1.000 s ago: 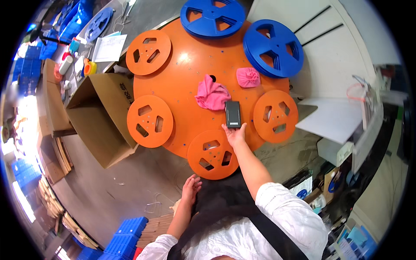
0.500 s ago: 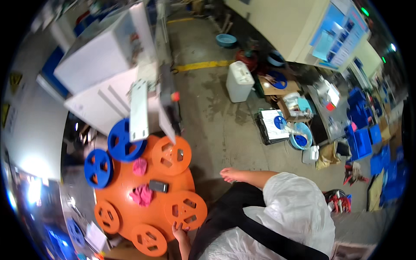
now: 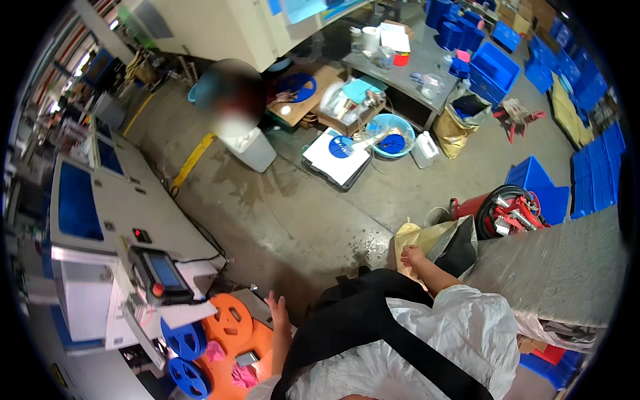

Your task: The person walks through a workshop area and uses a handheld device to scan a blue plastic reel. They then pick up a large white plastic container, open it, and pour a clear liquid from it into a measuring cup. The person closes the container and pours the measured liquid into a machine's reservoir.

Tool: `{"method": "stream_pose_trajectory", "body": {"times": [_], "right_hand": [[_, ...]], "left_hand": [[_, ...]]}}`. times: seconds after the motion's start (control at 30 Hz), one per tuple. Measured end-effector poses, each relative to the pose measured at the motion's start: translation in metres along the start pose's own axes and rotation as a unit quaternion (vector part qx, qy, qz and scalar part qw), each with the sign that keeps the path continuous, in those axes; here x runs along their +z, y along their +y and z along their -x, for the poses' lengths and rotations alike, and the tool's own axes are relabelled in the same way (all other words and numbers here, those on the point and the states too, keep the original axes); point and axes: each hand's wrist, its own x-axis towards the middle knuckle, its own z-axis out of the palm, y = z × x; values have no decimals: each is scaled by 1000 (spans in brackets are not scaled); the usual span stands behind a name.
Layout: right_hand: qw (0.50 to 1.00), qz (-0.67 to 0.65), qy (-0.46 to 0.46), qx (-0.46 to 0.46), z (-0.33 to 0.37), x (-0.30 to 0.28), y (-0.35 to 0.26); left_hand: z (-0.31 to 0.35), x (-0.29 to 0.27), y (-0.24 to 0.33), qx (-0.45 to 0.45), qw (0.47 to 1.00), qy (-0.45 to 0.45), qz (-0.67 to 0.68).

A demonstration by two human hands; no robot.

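You stood with your left hand (image 3: 277, 309) by the orange surface (image 3: 263, 343) and your right hand (image 3: 412, 255) before a tan sack (image 3: 460, 243).
Blue reels (image 3: 183, 339) and an orange reel (image 3: 228, 320) flanked the surface; a dark case (image 3: 247, 358) lay there beside a pink cloth (image 3: 244, 375). Your left fingers were spread, empty; how wide your right ones stood could not be told.
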Motion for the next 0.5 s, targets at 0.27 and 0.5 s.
{"method": "stream_pose_trajectory", "body": {"times": [0.27,0.5], "right_hand": [[976,145,-16,-161,-66,11,-81],[941,284,-20,-181,-78,21,-198]], "left_hand": [[-122,72,7,-1,978,-157,-136],[-232,171,108,41,912,-242,-329]]}}
